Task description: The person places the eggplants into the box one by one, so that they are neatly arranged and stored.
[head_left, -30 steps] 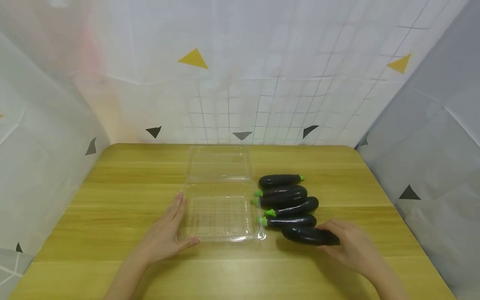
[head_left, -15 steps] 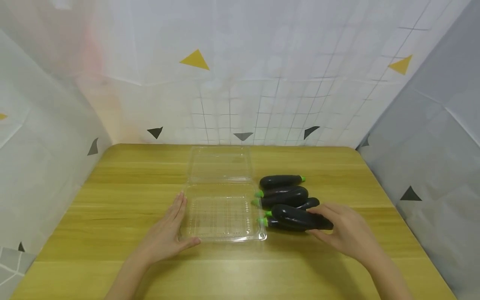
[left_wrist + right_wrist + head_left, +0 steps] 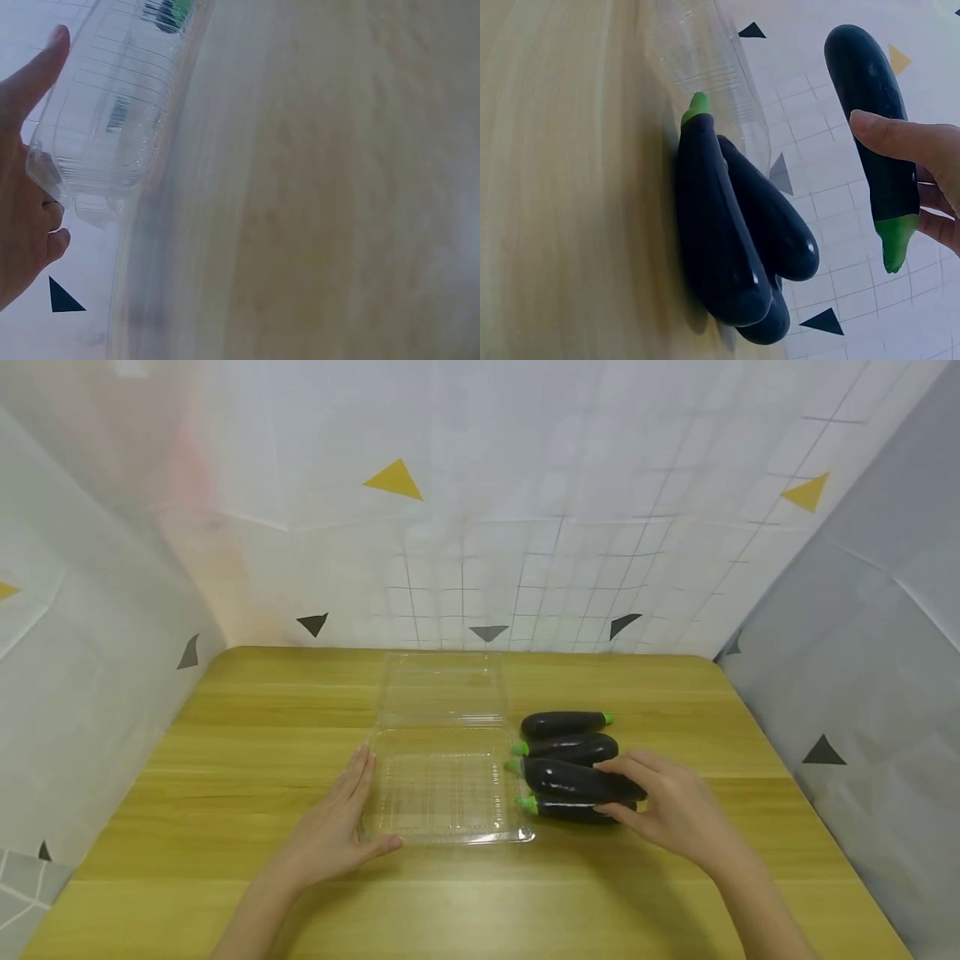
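Observation:
My right hand (image 3: 675, 810) pinches a dark eggplant (image 3: 870, 97) between thumb and fingers. It hangs above other eggplants on the table, its green stem end pointing back toward the hand in the right wrist view. Below it lies the front eggplant (image 3: 573, 810), with two more behind, the farthest eggplant (image 3: 562, 723) having its stem to the right. At least one other is covered in the head view. My left hand (image 3: 330, 827), fingers straight, rests along the left side of a clear plastic clamshell container (image 3: 480, 837). Its thumb touches the near edge. The container holds nothing.
The container's lid (image 3: 442, 685) lies folded back on the wooden table (image 3: 262, 727). White patterned sheets (image 3: 480, 568) stand behind the table and at both sides. The row of eggplants sits right beside the container's right wall.
My right hand has lifted the eggplant from the front of the row and carried it up and leftward, over the others. The left hand has stayed at the container.

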`<action>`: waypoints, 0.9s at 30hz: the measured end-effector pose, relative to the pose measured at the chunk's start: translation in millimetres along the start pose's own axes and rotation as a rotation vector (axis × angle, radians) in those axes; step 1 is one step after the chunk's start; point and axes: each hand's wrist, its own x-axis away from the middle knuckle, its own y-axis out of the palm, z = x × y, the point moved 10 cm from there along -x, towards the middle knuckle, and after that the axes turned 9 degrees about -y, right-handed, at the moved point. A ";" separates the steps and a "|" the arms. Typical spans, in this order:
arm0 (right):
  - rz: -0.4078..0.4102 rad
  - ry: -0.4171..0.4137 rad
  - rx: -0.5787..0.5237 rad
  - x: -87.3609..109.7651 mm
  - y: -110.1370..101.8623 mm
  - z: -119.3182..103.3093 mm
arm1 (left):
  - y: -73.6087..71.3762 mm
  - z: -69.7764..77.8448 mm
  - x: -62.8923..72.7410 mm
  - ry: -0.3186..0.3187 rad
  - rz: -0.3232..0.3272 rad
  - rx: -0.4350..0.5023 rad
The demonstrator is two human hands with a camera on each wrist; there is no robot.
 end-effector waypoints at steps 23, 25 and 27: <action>0.031 -0.027 -0.028 -19.7 4.8 0.0 | 1.3 0.3 0.5 0.005 -0.009 -0.009; 0.034 -0.023 -0.028 -20.8 6.6 1.8 | 1.2 0.5 0.3 0.008 -0.006 -0.007; 0.034 -0.014 -0.031 -21.3 8.6 4.1 | 0.5 0.8 0.6 0.010 -0.003 -0.004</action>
